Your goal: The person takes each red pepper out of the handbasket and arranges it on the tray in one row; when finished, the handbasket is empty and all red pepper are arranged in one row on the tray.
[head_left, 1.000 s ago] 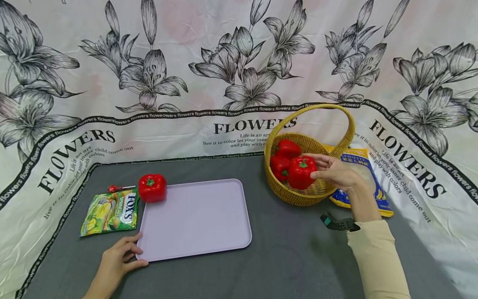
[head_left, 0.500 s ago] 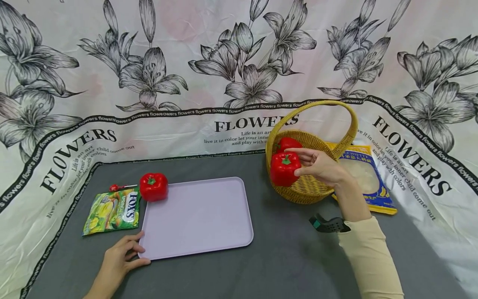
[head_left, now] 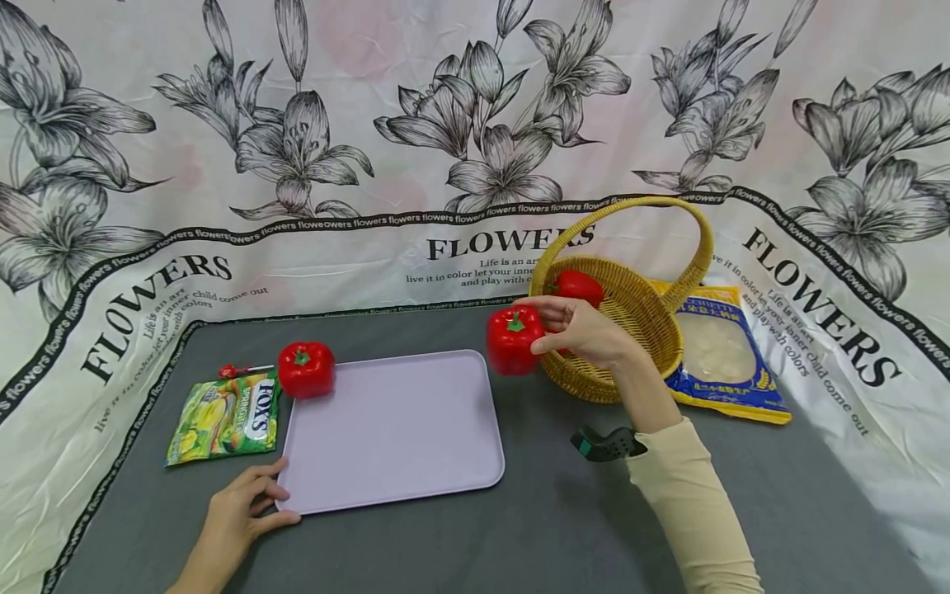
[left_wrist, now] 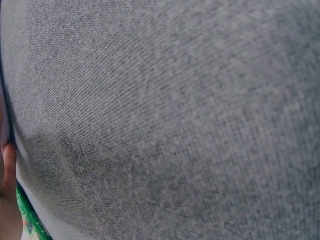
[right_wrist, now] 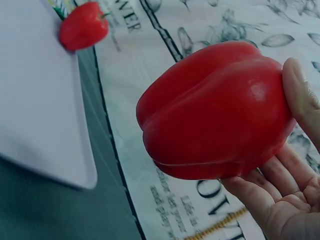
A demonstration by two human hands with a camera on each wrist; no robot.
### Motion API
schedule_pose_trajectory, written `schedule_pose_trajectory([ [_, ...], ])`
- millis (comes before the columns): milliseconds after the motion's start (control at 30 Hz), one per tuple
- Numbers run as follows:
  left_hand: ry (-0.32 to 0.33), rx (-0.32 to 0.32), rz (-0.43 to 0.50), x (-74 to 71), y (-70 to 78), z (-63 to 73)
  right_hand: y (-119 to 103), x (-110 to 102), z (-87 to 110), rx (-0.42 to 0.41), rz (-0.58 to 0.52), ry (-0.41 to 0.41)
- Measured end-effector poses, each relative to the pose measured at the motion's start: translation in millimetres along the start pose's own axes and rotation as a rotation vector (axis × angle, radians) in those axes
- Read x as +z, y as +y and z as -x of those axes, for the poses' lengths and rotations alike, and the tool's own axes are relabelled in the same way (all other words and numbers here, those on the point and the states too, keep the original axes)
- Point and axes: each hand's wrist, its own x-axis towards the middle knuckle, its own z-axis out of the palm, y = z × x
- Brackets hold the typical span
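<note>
My right hand [head_left: 575, 330] grips a red bell pepper [head_left: 512, 342] between thumb and fingers, in the air just left of the yellow wicker basket [head_left: 660, 363]. In the right wrist view the held pepper [right_wrist: 215, 115] is large, its sides smooth and lobed. Another red pepper [head_left: 580, 287] lies in the basket, and a bit of red shows behind my hand. At the near left corner of the lilac tray [head_left: 393, 437], my left hand [head_left: 241, 511] holds the edge with thumb and fingers. One more red pepper [head_left: 306, 370] sits at the tray's far left corner.
Left of the tray lie a green FOX'S candy bag [head_left: 226, 417] and a thin red-handled utensil [head_left: 241, 371]. A blue and yellow pasta bag [head_left: 723, 355] lies behind the basket's right side. A flower-printed cloth [head_left: 334, 272] rises behind the grey table cover [head_left: 416, 553].
My right hand has carried the red bell pepper leftward from over the basket, past its left rim. My left hand stays at the tray corner.
</note>
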Motion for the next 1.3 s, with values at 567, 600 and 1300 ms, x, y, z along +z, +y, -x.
schedule_pose_trajectory([
  [567, 0.026, 0.047, -0.013, -0.3, -1.6, 0.3, 41, 54, -73.4, 0.074, -0.110, -0.125],
  [600, 0.026, 0.048, -0.012, -0.4, -1.3, -0.1, 44, 56, -78.0, 0.085, -0.108, -0.123],
  [1300, 0.021, 0.025, 0.011, -0.5, -0.7, 0.5, 81, 93, -127.8, 0.076, -0.066, -0.131],
])
